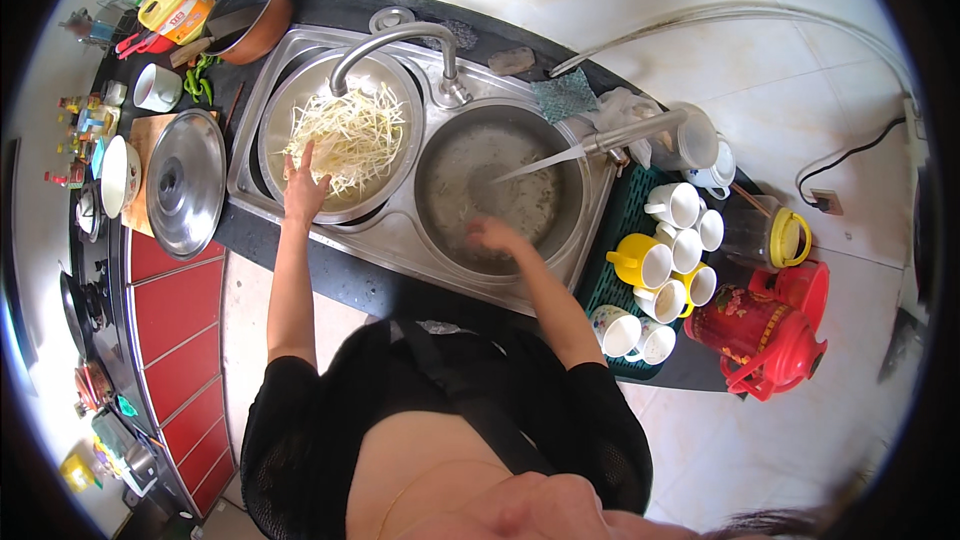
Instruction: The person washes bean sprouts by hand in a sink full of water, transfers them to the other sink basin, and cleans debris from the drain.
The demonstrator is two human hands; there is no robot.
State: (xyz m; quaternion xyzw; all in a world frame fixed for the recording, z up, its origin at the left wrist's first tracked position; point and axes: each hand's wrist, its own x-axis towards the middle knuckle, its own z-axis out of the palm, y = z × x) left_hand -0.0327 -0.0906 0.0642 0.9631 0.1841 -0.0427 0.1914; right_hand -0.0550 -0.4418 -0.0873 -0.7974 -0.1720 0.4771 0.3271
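Bean sprouts (352,140) are heaped in a wide metal bowl (273,155) set in the left sink basin. My left hand (304,190) rests at the near-left edge of the heap, fingers spread and touching the sprouts. Over in the right sink basin (428,230), my right hand (492,237) is at the surface of cloudy water (500,170), its fingers bunched together. Whatever they may hold is hidden. Small pale bits float in that water. A stream of water (540,166) runs into it from a tap (630,133) on the right.
A curved faucet (400,32) arches over the bowl. To the right, several mugs (672,205) stand on a green rack (607,265), beside a red thermos flask (755,335). On the left counter are a metal lid (187,185), green peppers (198,83) and a brown pot (262,30).
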